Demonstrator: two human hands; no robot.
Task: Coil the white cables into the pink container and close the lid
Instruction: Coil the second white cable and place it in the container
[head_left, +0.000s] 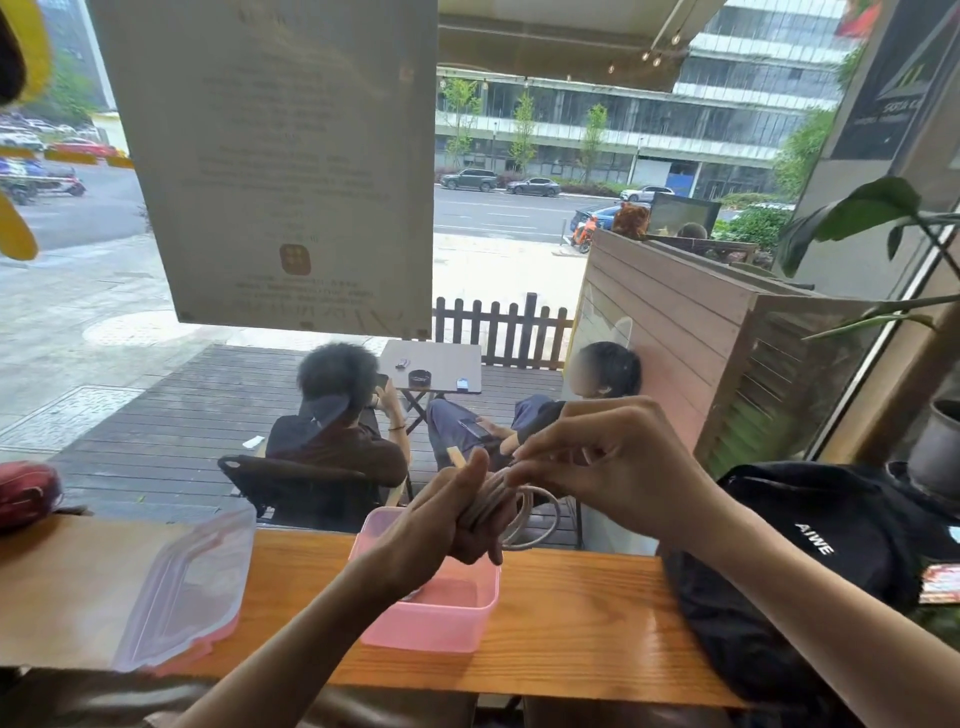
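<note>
Left hand (457, 514) is curled round a bundle of white cable (511, 512), thumb up, held above the far edge of the pink container (431, 608). Right hand (608, 467) pinches the cable at the top of the loops with its fingertips; the rest of its fingers are loosely bent. The loops hang to the right of the left fist, roughly oval, long axis running left-right and slightly down. How many turns: can't count, the strands blur together. Cable ends and plugs are hidden inside the hands.

The container sits open on the wooden counter (571, 623), rim up, long side running away from the viewer; its near-left corner is covered by the left forearm. Inside looks bare, but the part under the hand is not visible. The clear lid (187, 587) with pink edging lies flat on the counter to the left, apart from the container.

A black backpack (810, 561) lies at the right end of the counter, with "AIWE" in white lettering; its lower part is cut off by the frame. The paper notice (280, 156) on the window is seen from behind, text illegible. A red object (26, 493) at the far left is cropped, can't identify it.
</note>
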